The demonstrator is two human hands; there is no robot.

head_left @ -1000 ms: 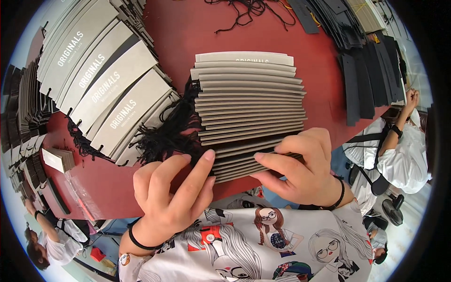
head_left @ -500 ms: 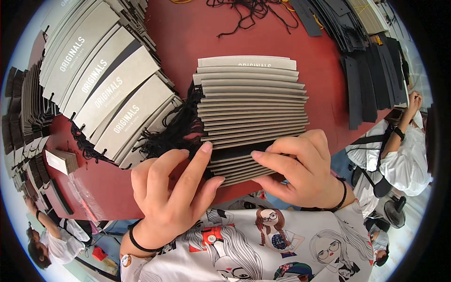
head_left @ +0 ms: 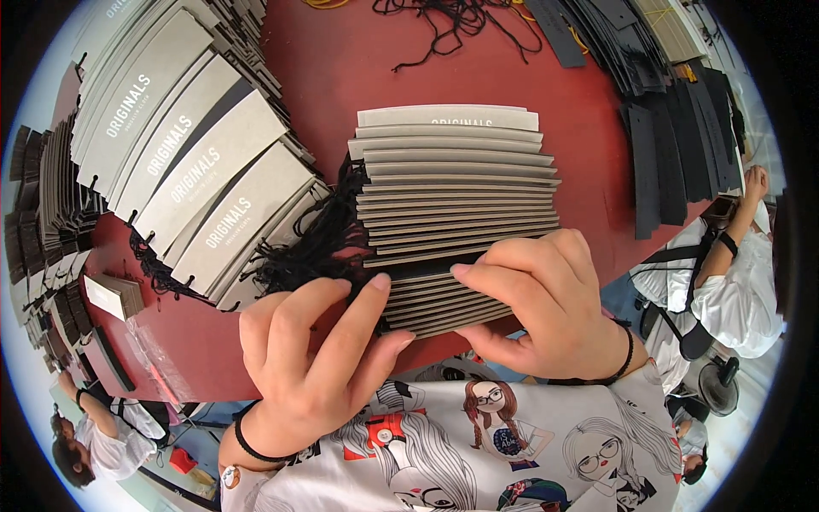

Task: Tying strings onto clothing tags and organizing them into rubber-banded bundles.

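A row of grey cardboard hang tags (head_left: 456, 192) lies overlapped on the red table in front of me, its layered edges facing me. Black strings (head_left: 328, 226) trail from the tags' left ends in a tangled bunch. My left hand (head_left: 320, 350) grips the left end of the nearest tags between thumb and fingers. At their right end my right hand (head_left: 546, 299) pinches the same bundle, index fingertip on top and thumb below. A dark gap shows between this near bundle and the tags behind it.
More grey tags with black strings (head_left: 230, 119) are fanned at the left. A small tag stack (head_left: 119, 294) sits near the left edge of the table (head_left: 384, 77). Loose black cord (head_left: 452, 21) lies at the back, dark strips (head_left: 674, 145) at the right. People sit at both sides.
The dark gap behind the near bundle has narrowed, and more edges show in that bundle. My left index fingertip has shifted slightly toward me; my right hand has barely moved.
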